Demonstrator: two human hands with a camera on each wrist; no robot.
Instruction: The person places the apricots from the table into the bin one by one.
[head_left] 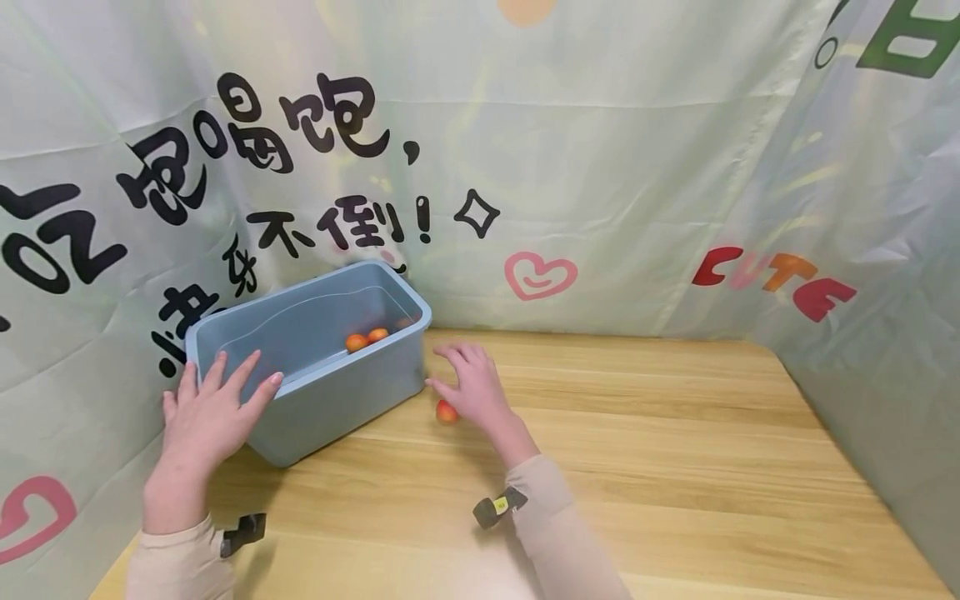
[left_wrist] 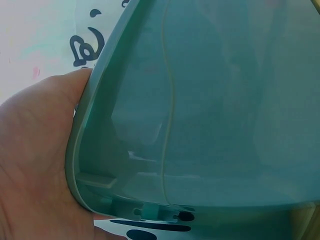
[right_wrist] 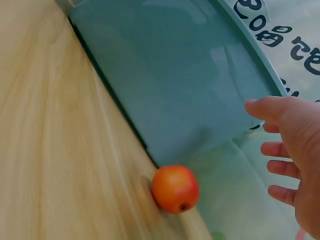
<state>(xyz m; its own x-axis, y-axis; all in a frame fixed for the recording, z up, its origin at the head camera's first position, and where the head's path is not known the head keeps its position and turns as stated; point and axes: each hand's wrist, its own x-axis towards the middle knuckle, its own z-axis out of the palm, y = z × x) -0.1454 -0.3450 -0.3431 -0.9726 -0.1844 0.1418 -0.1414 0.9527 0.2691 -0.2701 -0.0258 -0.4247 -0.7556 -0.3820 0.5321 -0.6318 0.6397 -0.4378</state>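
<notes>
A blue-grey plastic bin [head_left: 341,408] stands slantwise on the wooden table at the left. My left hand [head_left: 210,417] rests against its near left corner with spread, fairly straight fingers; in the left wrist view, the palm [left_wrist: 37,150] lies alongside the rim. Two small orange-red fruits [head_left: 357,342] sit inside the bin, toward its right end. Another such fruit, round and apple-like [right_wrist: 175,189], lies on the table just off the bin's right end. Over it hovers my right hand [head_left: 476,387], fingers loosely bent and apart, holding nothing.
The wooden table [head_left: 675,450] stretches to the right. A pale printed cloth [head_left: 600,167] with black lettering and hearts hangs behind and along both sides, close to the bin's back. Dark wrist cameras [head_left: 498,507] are strapped at both sleeves.
</notes>
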